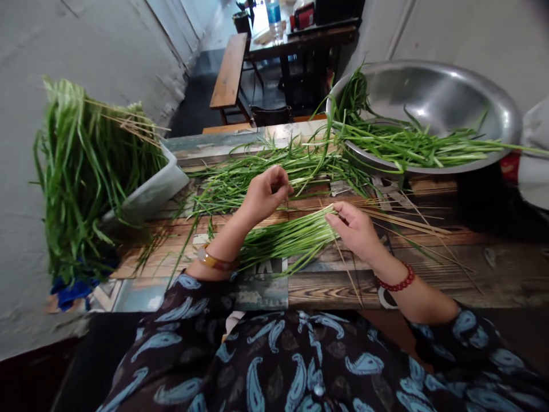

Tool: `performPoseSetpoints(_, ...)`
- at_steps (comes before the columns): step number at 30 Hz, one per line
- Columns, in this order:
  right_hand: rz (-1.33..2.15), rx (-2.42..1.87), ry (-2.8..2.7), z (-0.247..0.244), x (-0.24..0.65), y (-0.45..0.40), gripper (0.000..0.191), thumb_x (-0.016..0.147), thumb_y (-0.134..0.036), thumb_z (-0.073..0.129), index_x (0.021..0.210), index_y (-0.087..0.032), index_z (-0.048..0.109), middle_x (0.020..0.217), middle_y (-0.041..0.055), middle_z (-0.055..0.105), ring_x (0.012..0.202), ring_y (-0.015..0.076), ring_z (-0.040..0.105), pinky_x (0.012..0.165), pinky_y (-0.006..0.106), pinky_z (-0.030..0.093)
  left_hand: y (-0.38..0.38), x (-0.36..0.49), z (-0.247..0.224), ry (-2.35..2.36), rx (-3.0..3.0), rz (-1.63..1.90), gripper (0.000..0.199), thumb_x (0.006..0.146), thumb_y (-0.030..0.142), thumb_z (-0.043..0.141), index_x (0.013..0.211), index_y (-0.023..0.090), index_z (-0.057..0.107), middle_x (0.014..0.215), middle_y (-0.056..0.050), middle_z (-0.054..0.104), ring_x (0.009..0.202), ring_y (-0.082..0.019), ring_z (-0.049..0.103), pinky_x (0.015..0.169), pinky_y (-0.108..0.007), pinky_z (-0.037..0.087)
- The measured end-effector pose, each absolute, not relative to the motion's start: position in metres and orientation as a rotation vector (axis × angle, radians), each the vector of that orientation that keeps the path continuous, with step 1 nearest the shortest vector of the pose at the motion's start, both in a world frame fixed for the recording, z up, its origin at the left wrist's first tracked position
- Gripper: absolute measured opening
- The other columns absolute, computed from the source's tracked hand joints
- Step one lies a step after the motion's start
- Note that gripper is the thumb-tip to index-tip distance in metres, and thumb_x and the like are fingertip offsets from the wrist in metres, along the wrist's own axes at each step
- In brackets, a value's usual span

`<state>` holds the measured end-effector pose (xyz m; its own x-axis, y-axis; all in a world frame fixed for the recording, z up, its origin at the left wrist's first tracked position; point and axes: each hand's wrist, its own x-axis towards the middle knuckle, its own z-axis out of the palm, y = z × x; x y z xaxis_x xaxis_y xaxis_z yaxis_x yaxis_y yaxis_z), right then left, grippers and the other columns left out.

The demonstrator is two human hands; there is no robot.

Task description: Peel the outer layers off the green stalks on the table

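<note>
My right hand (355, 230) pinches the pale root ends of a row of chives (287, 237) lying side by side on the table. A thin bamboo skewer (348, 273) slants down from beneath those fingers, and whether it passes through the stems I cannot tell. Over the loose pile of chives (249, 174) behind, my left hand (268, 193) has thumb and fingers closed together; what they hold, if anything, is too small to make out. Bare bamboo skewers (412, 223) lie scattered right of my right hand.
At the back right stands a wide steel basin (454, 86) with more chives in it. Skewered chives (86, 149) hang over a white plastic tub (148, 189) at left. Beyond the wooden table (317, 289) are a bench (230, 68) and another table (309, 39).
</note>
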<state>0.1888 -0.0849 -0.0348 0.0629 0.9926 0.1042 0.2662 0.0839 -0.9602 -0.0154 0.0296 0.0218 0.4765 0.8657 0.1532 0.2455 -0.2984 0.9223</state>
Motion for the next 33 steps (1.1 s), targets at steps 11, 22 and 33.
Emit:
performPoseSetpoints(11, 0.835, -1.253, -1.545, 0.007, 0.172, -0.062, 0.017, 0.092, -0.028, 0.055, 0.103, -0.021, 0.066, 0.098, 0.003, 0.072, 0.084, 0.0171, 0.066, 0.076, 0.029, 0.05, 0.015, -0.012, 0.006, 0.926, 1.505, 0.937, 0.013, 0.082, 0.02, 0.067, 0.084, 0.016, 0.054, 0.07, 0.0, 0.066, 0.056, -0.009, 0.063, 0.056, -0.02, 0.049)
performPoseSetpoints(22, 0.774, -1.366, -1.43, -0.019, 0.171, -0.048, 0.016, 0.093, -0.03, 0.058, 0.098, -0.021, 0.07, 0.098, 0.0025, 0.076, 0.09, 0.018, 0.07, 0.082, 0.03, 0.051, 0.013, -0.007, 0.002, 0.904, 1.527, 0.791, 0.019, 0.081, 0.025, 0.072, 0.078, 0.014, 0.056, 0.067, 0.002, 0.056, 0.059, -0.006, 0.05, 0.055, -0.017, 0.039)
performPoseSetpoints(33, 0.792, -1.392, -1.464, -0.018, 0.175, -0.06, 0.014, 0.09, -0.028, 0.057, 0.094, -0.021, 0.069, 0.094, 0.0021, 0.075, 0.087, 0.0178, 0.069, 0.081, 0.03, 0.05, 0.008, -0.009, -0.001, 0.872, 1.252, 0.839, 0.026, 0.081, 0.032, 0.074, 0.085, 0.015, 0.055, 0.072, 0.0, 0.064, 0.06, -0.008, 0.058, 0.059, -0.019, 0.047)
